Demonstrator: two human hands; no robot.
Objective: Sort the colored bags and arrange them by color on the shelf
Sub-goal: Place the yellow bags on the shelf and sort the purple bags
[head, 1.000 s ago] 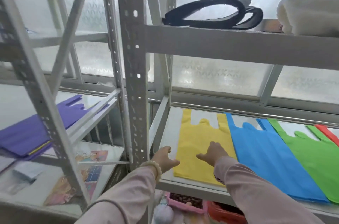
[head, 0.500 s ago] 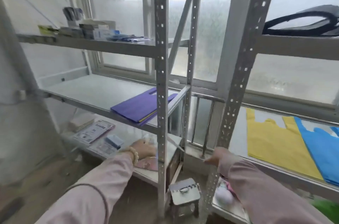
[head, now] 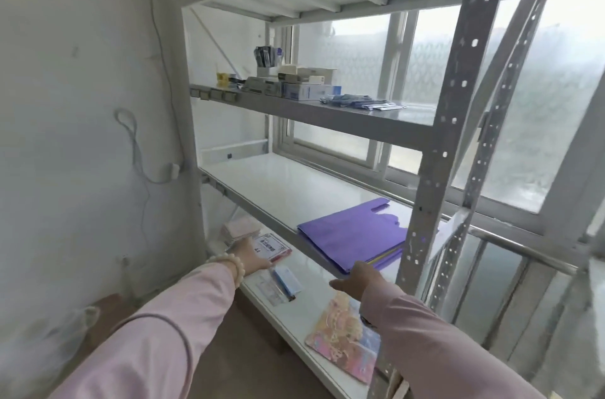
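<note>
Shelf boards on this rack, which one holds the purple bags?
The white shelf just below the one with the boxes; the purple bags lie at its right end, by the right hand.

Nothing here can be read for sure. The white packet (head: 270, 246) at the left end of the lowest shelf (head: 314, 303) carries printed characters, all blurred. The print on the boxes (head: 304, 91) on the upper shelf (head: 360, 119) is too small.
</note>
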